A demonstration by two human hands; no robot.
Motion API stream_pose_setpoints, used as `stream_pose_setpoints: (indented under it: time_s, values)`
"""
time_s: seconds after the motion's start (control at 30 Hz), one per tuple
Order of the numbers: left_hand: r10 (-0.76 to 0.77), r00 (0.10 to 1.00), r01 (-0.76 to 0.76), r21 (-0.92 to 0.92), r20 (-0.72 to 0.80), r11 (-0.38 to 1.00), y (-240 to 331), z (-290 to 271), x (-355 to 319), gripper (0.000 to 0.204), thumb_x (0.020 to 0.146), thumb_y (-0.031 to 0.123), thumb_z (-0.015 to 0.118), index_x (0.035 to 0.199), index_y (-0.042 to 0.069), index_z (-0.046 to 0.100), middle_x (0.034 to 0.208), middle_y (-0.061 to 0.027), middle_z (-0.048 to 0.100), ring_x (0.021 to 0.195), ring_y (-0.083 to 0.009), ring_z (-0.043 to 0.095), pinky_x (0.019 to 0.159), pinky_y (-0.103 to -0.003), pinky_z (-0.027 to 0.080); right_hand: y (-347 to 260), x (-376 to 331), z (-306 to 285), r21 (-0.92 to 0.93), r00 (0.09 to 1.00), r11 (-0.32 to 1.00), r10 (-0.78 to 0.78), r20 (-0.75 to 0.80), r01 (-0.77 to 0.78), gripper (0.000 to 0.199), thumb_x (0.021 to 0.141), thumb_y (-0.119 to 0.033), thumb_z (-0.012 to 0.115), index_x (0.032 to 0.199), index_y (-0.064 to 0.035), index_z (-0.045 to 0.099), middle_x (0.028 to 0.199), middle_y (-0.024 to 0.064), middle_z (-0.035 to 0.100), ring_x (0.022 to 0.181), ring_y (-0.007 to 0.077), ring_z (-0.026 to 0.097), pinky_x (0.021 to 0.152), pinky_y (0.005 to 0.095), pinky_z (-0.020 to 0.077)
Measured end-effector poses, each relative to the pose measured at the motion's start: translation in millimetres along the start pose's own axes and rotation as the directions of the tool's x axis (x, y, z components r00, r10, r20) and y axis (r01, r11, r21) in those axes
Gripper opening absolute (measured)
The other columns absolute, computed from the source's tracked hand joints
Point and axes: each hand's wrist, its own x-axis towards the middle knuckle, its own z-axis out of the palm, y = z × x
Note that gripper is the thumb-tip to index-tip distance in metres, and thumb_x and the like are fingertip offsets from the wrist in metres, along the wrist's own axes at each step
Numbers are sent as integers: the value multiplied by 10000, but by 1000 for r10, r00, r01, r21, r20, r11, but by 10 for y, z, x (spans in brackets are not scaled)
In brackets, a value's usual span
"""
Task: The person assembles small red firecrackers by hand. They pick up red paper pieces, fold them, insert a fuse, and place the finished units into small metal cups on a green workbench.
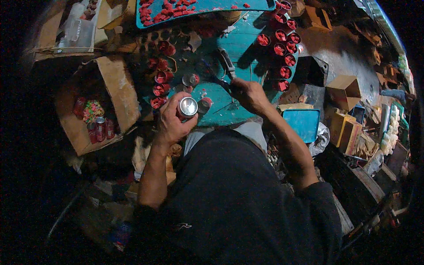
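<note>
My left hand (173, 118) is wrapped round a drink can, its silver end (188, 106) facing up. Across from it, my right hand (251, 95) is closed round a dark, thin tool (219, 82) that points up and left; its kind is too dim to make out. A grey and black handle (227, 62) lies just beyond those fingers. Between the hands, a cut can piece (190, 80) and another can piece (205, 104) rest on the green table (223, 115), with small white scraps nearby.
Rows of cut cans with red pieces line the right (281, 49) and left (160, 90) of the table. A blue tray (207, 12) of red pieces sits at the far side. On the left stands a cardboard box (115, 88) with cans; right, a blue bin (301, 125).
</note>
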Motion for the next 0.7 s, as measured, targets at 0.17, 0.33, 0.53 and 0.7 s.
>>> stream_pose_setpoints:
  time_s: [0.17,0.33,0.53,0.7]
  values:
    - [85,996,-87,118,27,989,102,-38,140,545,723,108,839,1212,91,601,1107,-133,714,1029,-309,709,906,-418,560,-613,-383,-381,337,999,941,11,30,-20,194,948,-271,703,1045,-102,708,827,163,691,742,384,670,637,435,525]
    - [193,981,-195,163,29,967,241,-56,220,539,684,118,817,1178,63,609,1051,-151,678,965,-411,674,873,-469,550,-885,-428,-596,-65,974,974,-221,-57,217,201,927,-296,726,956,-100,692,771,127,669,688,357,660,591,453,507]
    - [217,973,-232,287,84,929,295,-118,298,506,678,161,839,1120,41,622,1069,-155,677,970,-408,671,875,-472,549,-1036,-462,-746,-199,961,948,-268,-72,249,159,898,-198,764,973,-78,692,759,148,657,663,349,671,552,443,498]
    - [176,979,-200,309,104,930,376,-143,283,564,673,203,868,1148,42,609,1077,-172,664,1005,-413,652,899,-497,525,-1082,-481,-766,-239,941,929,-316,-118,282,144,909,-186,741,946,-64,674,767,150,662,660,354,671,546,453,493]
